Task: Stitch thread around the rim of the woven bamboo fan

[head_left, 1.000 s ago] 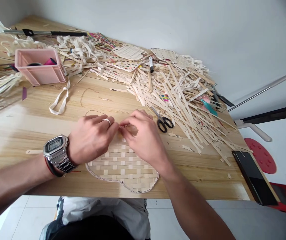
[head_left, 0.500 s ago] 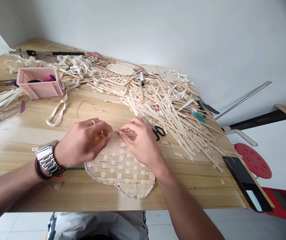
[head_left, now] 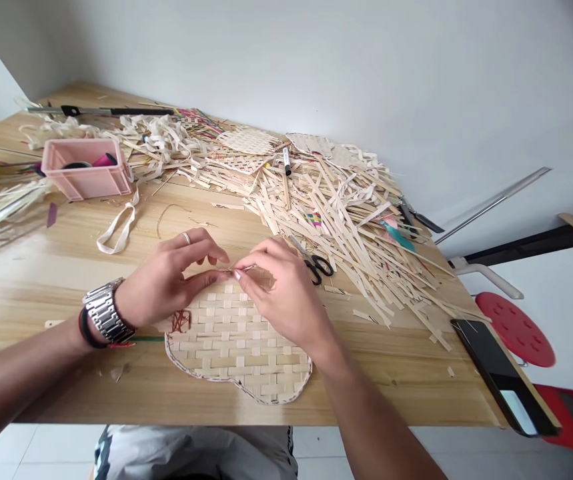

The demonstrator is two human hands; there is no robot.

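Note:
A pale woven fan (head_left: 241, 347) with a scalloped, bound rim lies flat before me, red stitching (head_left: 181, 321) at its left side. At its far edge my right hand (head_left: 286, 293) pinches a thin thread (head_left: 249, 268) between thumb and forefinger. Close beside it, my left hand (head_left: 161, 280) has its thumb tip on the thread at the same edge. Its forefinger is raised a little above the thumb, and its other fingertips are partly hidden. Black-handled scissors (head_left: 320, 267) lie just beyond my right hand.
A heap of loose pale strips (head_left: 336, 213) covers the back right of the table, with a marker (head_left: 287, 161) on it. A pink basket (head_left: 86, 185) stands at the back left, near a looped white ribbon (head_left: 119, 233). A phone (head_left: 496, 373) lies at the right edge.
My left thumb has moved right toward my right fingertips, and its forefinger has lifted. The red stitching at the fan's left side now shows. The camera view has shifted slightly.

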